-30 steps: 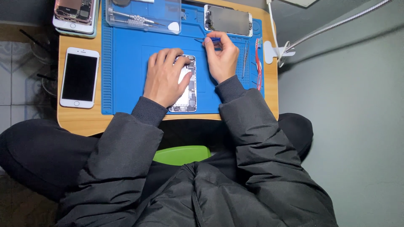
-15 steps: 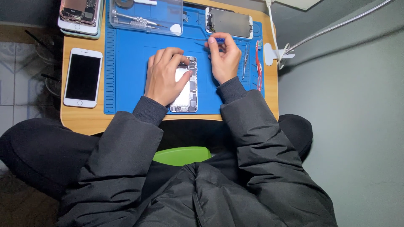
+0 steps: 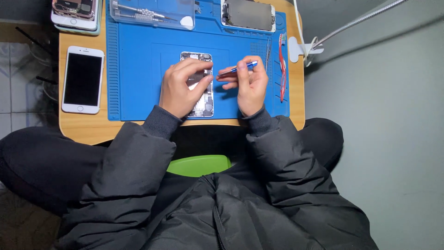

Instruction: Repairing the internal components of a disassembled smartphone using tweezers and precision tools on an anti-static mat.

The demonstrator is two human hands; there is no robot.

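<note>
On the blue mat (image 3: 138,69) that covers most of the small wooden desk (image 3: 83,127) lies an opened phone (image 3: 199,85), with its little inside parts showing. It sits near the middle of the mat, close to the person, so both hands can reach it easily.

The left hand (image 3: 182,88) rests flat on top of the opened phone. Its fingers are spread and curled down over it, likely to keep it from sliding about. That grip is a loose press, not a tight squeeze.

The right hand (image 3: 249,85) is just beside the phone, on its right. Its fingers are pinched shut around a thin blue tool (image 3: 238,69), held like a pencil. The tip points left, toward the top part of the phone, but does not seem to touch it.

Other things are kept off to the sides, out of the way. A white phone (image 3: 83,78) with a dark screen lies on the bare wood to the left. A clear plastic box (image 3: 152,14) with tools sits at the far edge of the mat. A phone screen part (image 3: 247,15) lies at the far right corner. Red tweezers (image 3: 281,65) lie along the right edge of the mat.
</note>
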